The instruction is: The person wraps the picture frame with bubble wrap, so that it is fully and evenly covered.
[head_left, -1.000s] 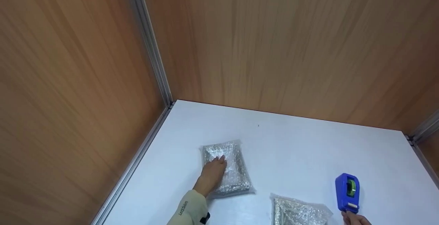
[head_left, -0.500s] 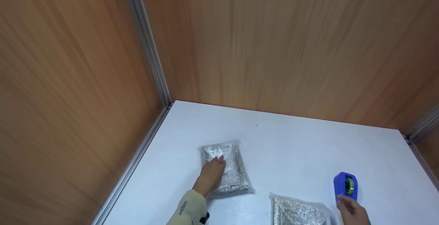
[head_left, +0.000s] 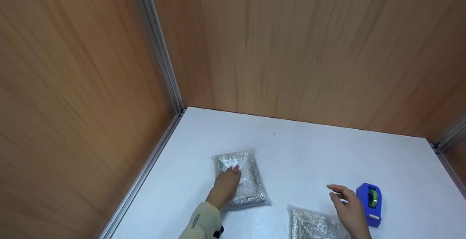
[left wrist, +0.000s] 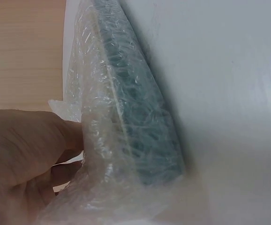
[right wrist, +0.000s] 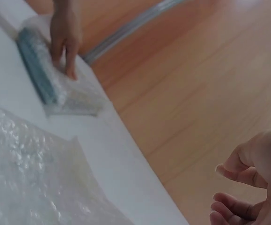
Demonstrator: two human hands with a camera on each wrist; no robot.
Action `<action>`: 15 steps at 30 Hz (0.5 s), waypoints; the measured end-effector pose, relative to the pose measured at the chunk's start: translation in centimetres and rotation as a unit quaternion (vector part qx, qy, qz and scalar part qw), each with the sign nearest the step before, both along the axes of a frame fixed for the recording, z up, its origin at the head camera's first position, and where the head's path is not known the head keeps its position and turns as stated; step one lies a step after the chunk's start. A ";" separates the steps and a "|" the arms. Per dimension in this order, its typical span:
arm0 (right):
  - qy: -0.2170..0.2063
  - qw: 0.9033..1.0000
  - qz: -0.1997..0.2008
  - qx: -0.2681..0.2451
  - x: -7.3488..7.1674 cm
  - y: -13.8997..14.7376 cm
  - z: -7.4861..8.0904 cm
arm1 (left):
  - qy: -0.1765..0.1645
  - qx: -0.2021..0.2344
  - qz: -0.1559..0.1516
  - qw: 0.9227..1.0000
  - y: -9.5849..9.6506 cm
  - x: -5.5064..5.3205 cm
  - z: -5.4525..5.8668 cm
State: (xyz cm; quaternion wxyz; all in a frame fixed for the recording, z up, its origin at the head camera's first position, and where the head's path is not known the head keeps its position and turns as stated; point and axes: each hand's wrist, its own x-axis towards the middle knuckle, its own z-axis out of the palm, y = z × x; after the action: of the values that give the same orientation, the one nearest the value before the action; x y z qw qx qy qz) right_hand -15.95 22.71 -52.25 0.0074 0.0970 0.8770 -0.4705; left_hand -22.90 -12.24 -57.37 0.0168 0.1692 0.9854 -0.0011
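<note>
A flat package in bubble wrap [head_left: 251,184] lies left of centre on the white table, its grey-blue side showing through the wrap in the left wrist view. My left hand [head_left: 227,182] rests on top of it, fingertips pressing down on the wrap. To the right, my right hand [head_left: 349,210] is raised beside the blue tape dispenser [head_left: 364,199], which holds a green roll. Its thumb and index fingertips stand a little apart, and nothing shows between them. Below that hand, a second bubble-wrapped package [head_left: 309,224] is partly cut off by the frame's bottom edge.
Wood-grain panels [head_left: 298,49] rise behind and at the left of the white table [head_left: 309,151]. A metal strip [head_left: 160,46] runs up the back left corner, and another runs along the table's left edge.
My right hand has moved from the front end of the tape dispenser up and left, over the second package. My left hand has stayed on the first package.
</note>
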 end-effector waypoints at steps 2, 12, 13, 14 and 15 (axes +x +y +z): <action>0.002 1.000 0.009 -0.012 -0.3 -0.9 0.0 | 0.006 0.000 -0.003 1.000 0.0 0.0 0.0; 0.035 0.997 0.050 -0.040 -1.8 -5.0 -0.2 | 0.027 -0.007 -0.010 1.000 0.2 0.0 0.1; 0.035 0.997 0.055 -0.043 -1.9 -5.4 -0.2 | 0.025 -0.007 -0.009 1.000 0.2 0.0 0.1; 0.035 0.997 0.060 -0.045 -2.0 -5.7 -0.2 | 0.022 -0.005 -0.008 1.000 0.2 0.0 0.1; 0.034 0.996 0.064 -0.047 -2.2 -6.1 -0.2 | 0.017 -0.002 -0.006 1.000 0.2 0.0 0.1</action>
State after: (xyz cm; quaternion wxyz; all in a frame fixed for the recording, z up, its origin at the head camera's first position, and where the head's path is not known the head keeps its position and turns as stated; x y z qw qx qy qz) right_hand -18.13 16.64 -52.45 0.0123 0.0242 0.8579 -0.5132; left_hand -22.93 -12.04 -57.23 0.0001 0.1749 0.9846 -0.0063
